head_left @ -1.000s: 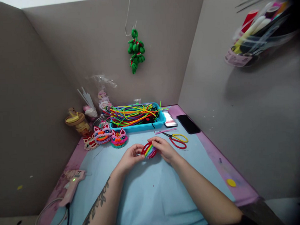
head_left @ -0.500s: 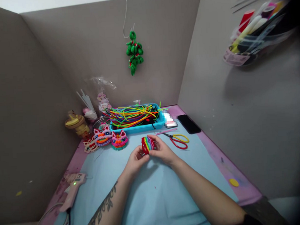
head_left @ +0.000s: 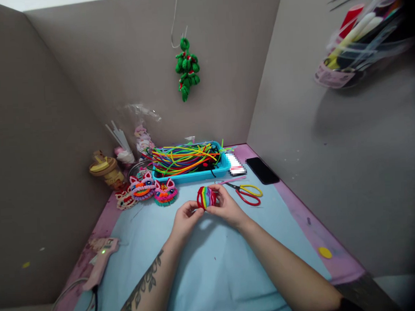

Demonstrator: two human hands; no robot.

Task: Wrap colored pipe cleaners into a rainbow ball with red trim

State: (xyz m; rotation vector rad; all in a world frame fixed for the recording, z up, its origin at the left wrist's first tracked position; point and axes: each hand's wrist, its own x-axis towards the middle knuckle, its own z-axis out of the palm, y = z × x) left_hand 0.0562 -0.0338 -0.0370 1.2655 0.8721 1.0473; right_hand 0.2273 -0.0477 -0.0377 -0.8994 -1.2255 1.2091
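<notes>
The striped piece [head_left: 205, 198] is held above the bench [head_left: 339, 269], just in front of the tray [head_left: 191, 177] of coloured stems [head_left: 180, 160]. The left hand [head_left: 187, 220] has its fingers closed narrowly on the piece's lower left edge; the right hand [head_left: 226, 207] holds the opposite edge, fingers behind and thumb below. The red strands on the left stand apart with gaps, so a hard squeeze there could bend them out of line, I would judge, and uneven pulling between the hands might skew the stripes.

The scissors [head_left: 239, 189] lie in front of the tray and to its right, near the right hand; a sideways sweep could knock them. Well to the tray's front left lies the glue gun [head_left: 100, 265], its green light lit. It may be hot, so a careless left forearm could touch it, or catch its cable [head_left: 95, 298] and drag it
</notes>
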